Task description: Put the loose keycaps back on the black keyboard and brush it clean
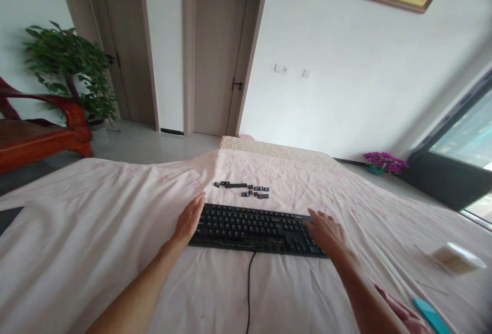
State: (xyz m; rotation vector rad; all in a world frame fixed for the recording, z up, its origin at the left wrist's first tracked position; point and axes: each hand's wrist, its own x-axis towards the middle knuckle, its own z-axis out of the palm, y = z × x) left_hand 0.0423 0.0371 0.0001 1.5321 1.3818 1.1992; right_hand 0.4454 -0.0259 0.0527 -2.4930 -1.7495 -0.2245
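A black computer keyboard point(246, 226) lies on a pink flowered cloth, its near row showing bare sockets where keycaps are off. My left hand point(189, 221) holds its left end, fingers pointing forward along the side. At the right end, my right hand point(326, 230) grips the keyboard with the thumb over the keys and the fingers round the far corner. Beyond the keyboard are several loose small keycaps point(259, 189) and a long space bar keycap point(236, 185). A black cable point(249, 293) runs from the near edge toward me.
The pink cloth point(154, 190) drapes over a wide surface. To the right are a clear round container point(457, 258), a blue flat object point(431, 315) and a thin stick point(432, 288). A dark object's corner point(9, 218) shows at the left edge.
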